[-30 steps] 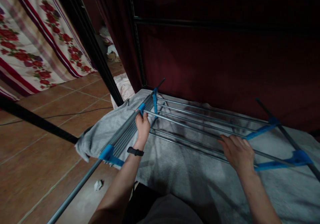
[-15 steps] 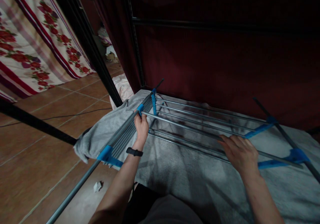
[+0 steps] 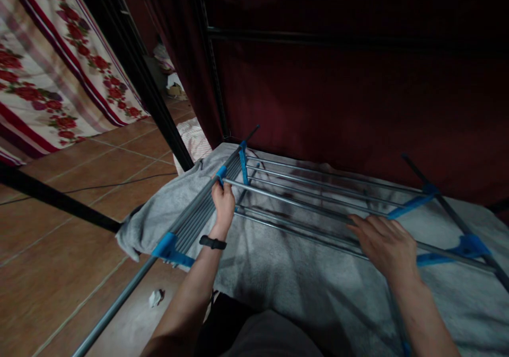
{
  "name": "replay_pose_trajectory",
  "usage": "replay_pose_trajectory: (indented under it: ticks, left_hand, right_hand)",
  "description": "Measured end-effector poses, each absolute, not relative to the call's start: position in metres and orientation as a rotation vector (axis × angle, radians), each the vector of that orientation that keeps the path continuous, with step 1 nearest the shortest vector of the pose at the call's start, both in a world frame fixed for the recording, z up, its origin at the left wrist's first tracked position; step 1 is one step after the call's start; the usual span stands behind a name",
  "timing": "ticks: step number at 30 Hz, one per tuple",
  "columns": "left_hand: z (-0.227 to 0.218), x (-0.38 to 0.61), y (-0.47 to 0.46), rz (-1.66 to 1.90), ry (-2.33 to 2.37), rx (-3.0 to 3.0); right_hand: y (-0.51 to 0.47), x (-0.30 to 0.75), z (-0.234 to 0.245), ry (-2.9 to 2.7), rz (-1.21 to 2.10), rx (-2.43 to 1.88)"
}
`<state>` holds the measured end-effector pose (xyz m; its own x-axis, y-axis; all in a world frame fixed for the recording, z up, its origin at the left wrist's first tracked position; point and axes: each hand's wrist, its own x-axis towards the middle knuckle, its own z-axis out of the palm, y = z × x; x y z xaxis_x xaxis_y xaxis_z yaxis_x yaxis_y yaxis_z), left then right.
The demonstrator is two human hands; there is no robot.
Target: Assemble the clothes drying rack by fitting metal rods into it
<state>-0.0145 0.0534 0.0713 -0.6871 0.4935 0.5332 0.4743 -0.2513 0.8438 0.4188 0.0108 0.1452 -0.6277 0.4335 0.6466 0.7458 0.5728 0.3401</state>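
Note:
A metal drying rack (image 3: 302, 198) with grey rods and blue plastic joints stands in front of me, with a grey towel (image 3: 294, 272) draped over it. My left hand (image 3: 223, 203), with a black band on the wrist, is closed around the rack's left side bar by a blue joint. My right hand (image 3: 385, 245) rests on the near rods at the right, fingers stretched forward and slightly curled over a rod. Its fingertips are partly hidden.
A dark red curtain (image 3: 350, 92) hangs just behind the rack. A floral cloth (image 3: 51, 76) hangs at the left above the brown tiled floor (image 3: 71, 198). Black poles (image 3: 139, 81) cross the left side. A crumpled scrap (image 3: 156, 296) lies on the floor.
Almost nothing has moved. The view has drifted slightly, and my right hand has slid a little to the right along the rods. My left hand keeps its grip.

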Motion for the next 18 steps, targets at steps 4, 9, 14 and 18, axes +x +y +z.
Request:
replay_pose_trajectory:
  ticks: [4,9,14,18]
  left_hand:
    - [0.071,-0.015,0.053,2.142,1.908,1.223]
    - [0.073,-0.013,0.051,2.131,1.91,1.223]
    - [0.074,-0.011,0.053,2.125,1.944,1.179]
    - [0.076,-0.011,0.053,2.146,1.946,1.183]
  right_hand:
    - [0.01,0.417,0.146,-2.331,-0.789,-0.947]
    - [0.016,0.418,0.145,-2.34,-0.73,-0.954]
    - [0.024,0.416,0.142,-2.332,-0.637,-1.029]
    - [0.025,0.409,0.14,-2.317,-0.563,-1.142]
